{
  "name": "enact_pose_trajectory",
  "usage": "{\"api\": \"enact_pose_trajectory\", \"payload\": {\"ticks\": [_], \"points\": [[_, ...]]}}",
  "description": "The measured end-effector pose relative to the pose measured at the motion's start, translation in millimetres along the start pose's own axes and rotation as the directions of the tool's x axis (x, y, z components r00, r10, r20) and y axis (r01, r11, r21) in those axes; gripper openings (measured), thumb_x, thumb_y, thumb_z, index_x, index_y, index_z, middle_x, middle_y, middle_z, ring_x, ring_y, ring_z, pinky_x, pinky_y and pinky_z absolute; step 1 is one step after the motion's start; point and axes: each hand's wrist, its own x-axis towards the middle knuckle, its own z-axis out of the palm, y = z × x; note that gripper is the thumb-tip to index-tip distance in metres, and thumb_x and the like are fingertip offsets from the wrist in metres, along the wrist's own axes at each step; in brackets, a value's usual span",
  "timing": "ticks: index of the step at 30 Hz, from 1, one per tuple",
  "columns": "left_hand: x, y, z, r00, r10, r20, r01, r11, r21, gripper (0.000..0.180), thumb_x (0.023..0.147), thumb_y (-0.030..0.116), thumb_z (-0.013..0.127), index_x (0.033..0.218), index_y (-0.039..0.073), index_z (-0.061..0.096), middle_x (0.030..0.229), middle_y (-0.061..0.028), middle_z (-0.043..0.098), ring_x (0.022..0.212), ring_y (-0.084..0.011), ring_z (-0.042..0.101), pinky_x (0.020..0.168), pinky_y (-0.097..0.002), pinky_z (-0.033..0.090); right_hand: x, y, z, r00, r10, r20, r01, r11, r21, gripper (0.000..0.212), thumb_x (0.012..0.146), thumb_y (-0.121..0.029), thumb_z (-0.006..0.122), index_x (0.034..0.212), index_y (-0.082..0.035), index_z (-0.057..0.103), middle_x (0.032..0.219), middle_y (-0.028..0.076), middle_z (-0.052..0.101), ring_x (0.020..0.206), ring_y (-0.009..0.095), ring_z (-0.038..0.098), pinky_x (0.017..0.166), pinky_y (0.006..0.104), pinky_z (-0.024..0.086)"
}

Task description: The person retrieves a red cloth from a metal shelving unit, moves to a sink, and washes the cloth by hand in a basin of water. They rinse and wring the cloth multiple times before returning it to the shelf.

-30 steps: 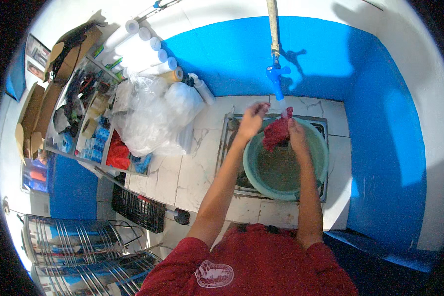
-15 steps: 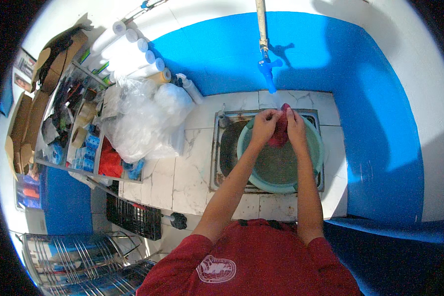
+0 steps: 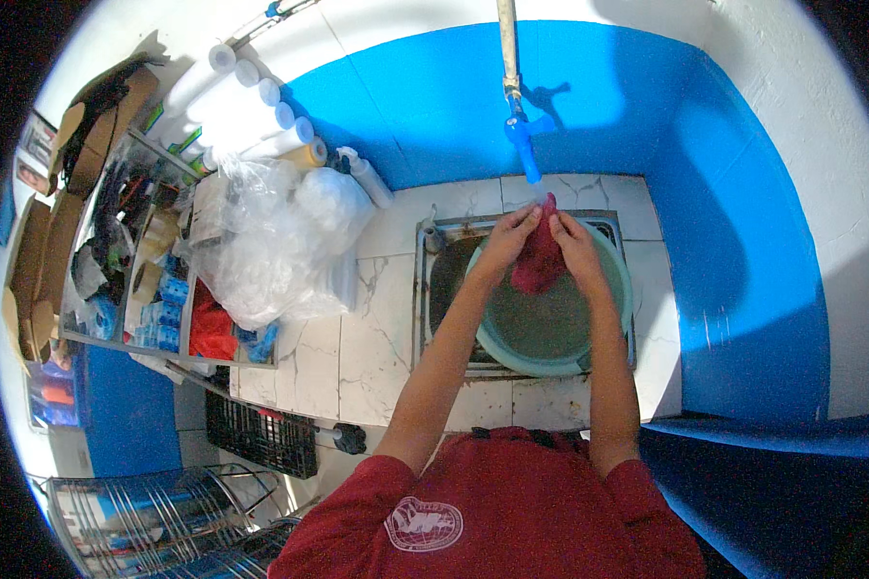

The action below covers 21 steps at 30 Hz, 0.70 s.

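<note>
Between my two hands hangs a dark red cloth (image 3: 539,265), held up under the blue tap (image 3: 522,145). My left hand (image 3: 514,236) pinches its left edge, and my right hand (image 3: 574,249) grips its right edge. The cloth's lower part dangles over a pale green basin (image 3: 541,367). Greyish, cloudy water (image 3: 541,323) fills the basin, which rests on the metal sink (image 3: 422,328). From the tap's spout to the cloth's top there is only a small gap; whether water runs is hard to tell.
White tiled counter (image 3: 381,318) surrounds the sink. To the left sit clear plastic bags (image 3: 270,241), a spray bottle (image 3: 365,176), several white rolls (image 3: 261,121) and a divided organizer (image 3: 179,352) of supplies. A black crate (image 3: 261,425) and a metal rack (image 3: 150,516) stand lower left.
My hands have spread the cloth a little, and it hangs wider and slightly more to the left. The view has shifted slightly.
</note>
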Motion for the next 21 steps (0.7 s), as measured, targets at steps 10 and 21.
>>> {"api": "enact_pose_trajectory", "payload": {"ticks": [10, 21], "points": [[4.4, 35.9, -21.0, 0.953, 0.298, -0.056, -0.265, 0.909, 0.322, 0.015, 0.090, 0.013, 0.070, 0.094, -0.002, 0.073, 0.086, -0.0053, 0.072, 0.077, -0.0099, 0.065, 0.072, -0.0264, 0.052, -16.4, -26.2, -50.7, 0.995, -0.095, -0.032, 0.053, 0.766, -0.641, 0.039, 0.095, -0.036, 0.058, 0.105, 0.001, 0.064, 0.099, 0.024, 0.067, 0.097, 0.041, 0.063, 0.085, 0.0435, 0.050], [0.8, 59.6, -6.6, 0.938, 0.345, -0.045, -0.317, 0.902, 0.293, 0.014, 0.095, 0.015, 0.063, 0.092, 0.002, 0.067, 0.080, -0.0018, 0.067, 0.073, -0.0091, 0.060, 0.071, -0.0260, 0.048, -8.6, -9.7, -76.3, 0.993, 0.076, 0.088, -0.030, 0.900, -0.435, 0.052, 0.090, -0.047, 0.066, 0.107, 0.002, 0.066, 0.100, 0.014, 0.070, 0.095, 0.026, 0.066, 0.086, 0.0390, 0.050]]}}
